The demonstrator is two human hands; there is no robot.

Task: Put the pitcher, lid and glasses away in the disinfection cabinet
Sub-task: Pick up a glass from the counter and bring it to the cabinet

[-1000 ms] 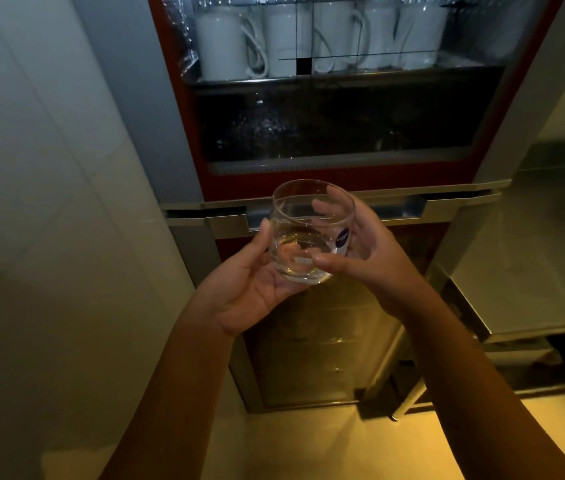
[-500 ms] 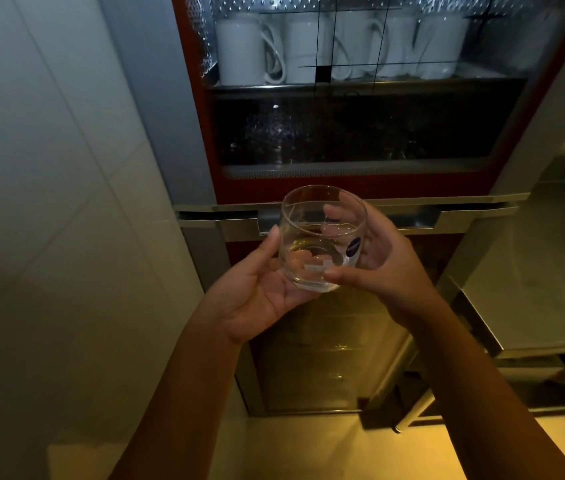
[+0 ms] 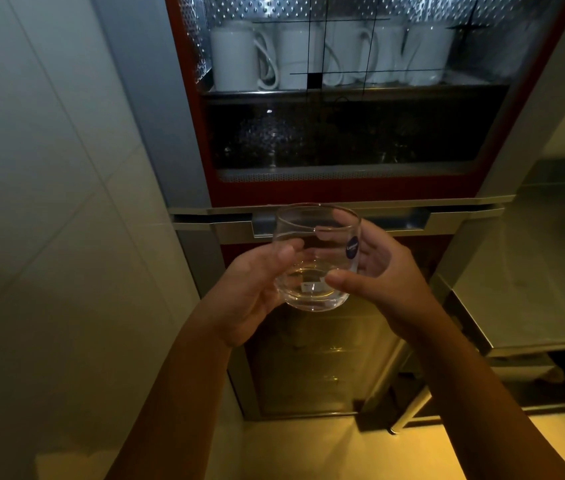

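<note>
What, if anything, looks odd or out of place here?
Only a small thing: the glass, held upright by the left hand and right hand, carries a blue oval sticker on its side, odd for something going into the disinfection cabinet. Nothing spilled, cracked or askew shows.

Clear glass [image 3: 315, 258] with a dark blue oval sticker [image 3: 352, 250], red-framed cabinet [image 3: 191, 133] with a dimpled silver back wall, white mugs [image 3: 236, 57] lined up, yellow-lit floor [image 3: 308, 452].
</note>
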